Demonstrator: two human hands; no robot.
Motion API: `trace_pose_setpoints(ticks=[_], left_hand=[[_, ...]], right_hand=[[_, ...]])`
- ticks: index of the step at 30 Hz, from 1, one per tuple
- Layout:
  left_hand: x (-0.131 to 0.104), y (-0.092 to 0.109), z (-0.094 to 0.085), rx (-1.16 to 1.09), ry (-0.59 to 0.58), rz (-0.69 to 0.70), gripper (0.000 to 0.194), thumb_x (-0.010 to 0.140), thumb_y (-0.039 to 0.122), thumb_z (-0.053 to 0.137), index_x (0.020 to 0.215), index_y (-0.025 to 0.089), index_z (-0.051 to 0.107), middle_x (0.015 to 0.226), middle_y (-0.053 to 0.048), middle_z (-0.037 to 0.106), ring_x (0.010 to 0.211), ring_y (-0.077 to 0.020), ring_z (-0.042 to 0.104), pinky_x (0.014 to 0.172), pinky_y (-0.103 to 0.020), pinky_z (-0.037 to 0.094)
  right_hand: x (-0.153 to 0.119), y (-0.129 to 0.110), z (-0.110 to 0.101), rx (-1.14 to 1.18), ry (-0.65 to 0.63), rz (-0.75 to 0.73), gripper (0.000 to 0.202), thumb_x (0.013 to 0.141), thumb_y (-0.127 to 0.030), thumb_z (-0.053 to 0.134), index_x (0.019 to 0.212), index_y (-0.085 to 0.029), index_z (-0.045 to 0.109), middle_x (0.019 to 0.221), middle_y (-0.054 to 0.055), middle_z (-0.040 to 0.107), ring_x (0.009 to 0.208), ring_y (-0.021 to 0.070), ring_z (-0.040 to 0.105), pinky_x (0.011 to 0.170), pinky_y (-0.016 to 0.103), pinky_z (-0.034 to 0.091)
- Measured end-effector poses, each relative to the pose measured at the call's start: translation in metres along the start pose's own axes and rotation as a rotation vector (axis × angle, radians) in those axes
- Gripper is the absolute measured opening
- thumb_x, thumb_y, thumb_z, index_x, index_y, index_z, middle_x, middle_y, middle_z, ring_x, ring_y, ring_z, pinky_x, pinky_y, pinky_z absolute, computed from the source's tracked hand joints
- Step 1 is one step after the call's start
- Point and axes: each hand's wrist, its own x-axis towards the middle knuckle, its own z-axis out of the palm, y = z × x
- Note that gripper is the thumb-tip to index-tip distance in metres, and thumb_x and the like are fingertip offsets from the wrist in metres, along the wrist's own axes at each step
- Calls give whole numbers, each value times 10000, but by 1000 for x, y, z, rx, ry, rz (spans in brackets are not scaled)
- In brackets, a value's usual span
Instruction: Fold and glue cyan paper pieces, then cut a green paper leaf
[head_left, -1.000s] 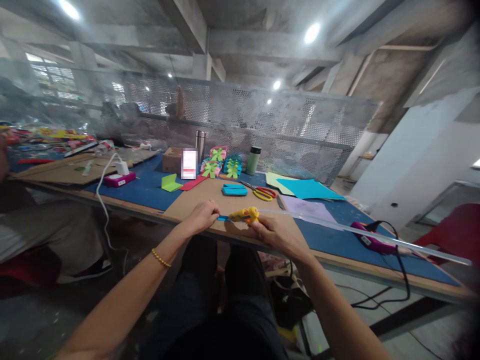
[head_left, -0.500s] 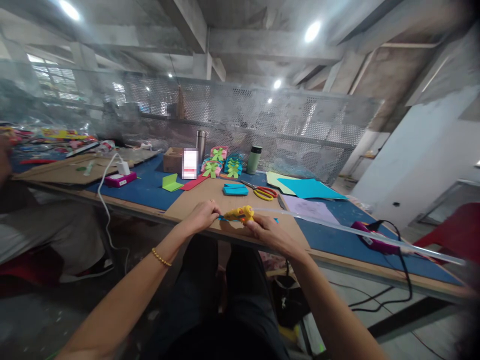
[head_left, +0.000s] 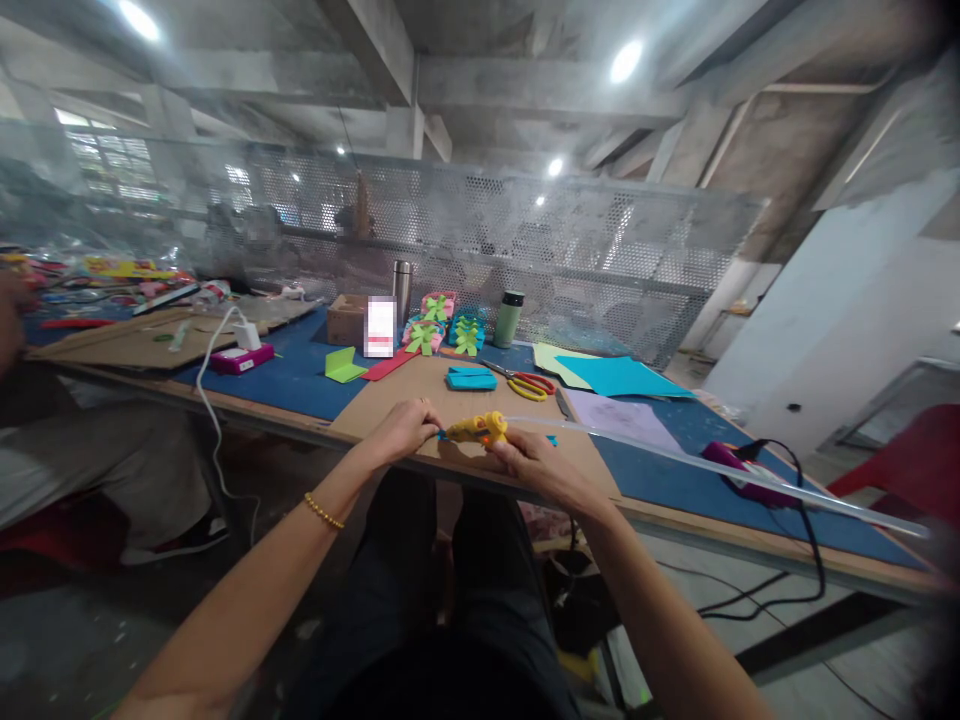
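Note:
My right hand (head_left: 529, 457) is wrapped round a yellow hot glue gun (head_left: 478, 429), whose long clear glue stick (head_left: 645, 447) trails off to the right. The nozzle points left at my left hand (head_left: 409, 430), where the fingertips pinch a small blue paper piece (head_left: 442, 435). Most of that piece is hidden by fingers and gun. Both hands are over the near edge of a cardboard sheet (head_left: 397, 400). A folded blue paper piece (head_left: 471, 379) lies just beyond the gun, with scissors (head_left: 529, 384) to its right.
Pink and blue pieces with green bows (head_left: 466, 336) stand at the back beside a green bottle (head_left: 508, 320) and a steel flask (head_left: 403, 291). Blue paper sheets (head_left: 626, 376) lie right. A purple power strip (head_left: 750, 478) has a black cable. Someone sits at the left.
Both hands and the glue gun stay nearly still. Less of the blue paper shows beneath the gun now.

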Motion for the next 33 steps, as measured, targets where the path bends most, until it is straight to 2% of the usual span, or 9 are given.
trace_pose_setpoints(ticks=[17, 27, 33], left_hand=[[1, -3, 1, -25, 2, 9, 186, 827, 167, 631, 882, 202, 806, 906, -47, 749, 848, -181, 660, 761, -254, 471], [1, -3, 0, -41, 4, 2, 184, 835, 139, 634, 881, 193, 804, 905, -41, 740, 843, -174, 655, 768, -248, 467], [-1, 1, -2, -17, 1, -13, 180, 842, 131, 629, 891, 180, 795, 908, -47, 730, 854, -181, 654, 774, -256, 465]], right_hand=[[0, 0, -3, -50, 10, 18, 372, 959, -438, 410, 913, -162, 657, 834, 53, 650, 742, 204, 563, 669, 304, 409], [1, -3, 0, -18, -9, 0, 337, 962, -426, 399, 821, -179, 581, 783, 23, 590, 686, 166, 512, 619, 275, 371], [-12, -1, -11, -67, 25, 39, 355, 956, -460, 414, 752, -203, 548, 689, 11, 558, 635, 169, 500, 595, 283, 377]])
